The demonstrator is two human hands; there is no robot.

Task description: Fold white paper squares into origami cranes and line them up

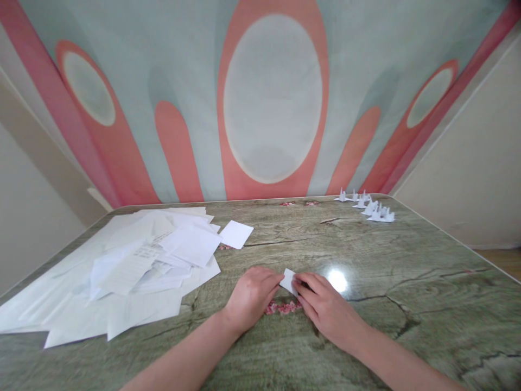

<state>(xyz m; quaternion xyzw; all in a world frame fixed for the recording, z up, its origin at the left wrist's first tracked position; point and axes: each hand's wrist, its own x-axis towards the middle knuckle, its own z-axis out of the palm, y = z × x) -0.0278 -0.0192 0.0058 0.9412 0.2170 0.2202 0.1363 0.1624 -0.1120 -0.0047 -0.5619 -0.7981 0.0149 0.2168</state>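
Observation:
A small folded piece of white paper [288,279] lies between my two hands, just above the wood-grain tabletop near its middle. My left hand [254,293] pinches the paper's left edge with its fingertips. On the opposite side, my right hand [321,304] has its fingers closed over the right part of the paper, hiding that part. Both thumbs are mostly out of sight. Beyond my left hand a flat white paper square [236,234] rests on the table, touching or close to a big paper pile.
The pile of loose white sheets [163,260], some with print, covers the table's left side. Several folded white paper cranes [370,207] stand at the far right. The wood-patterned table [427,336] meets a painted wall hanging [187,65] at the back.

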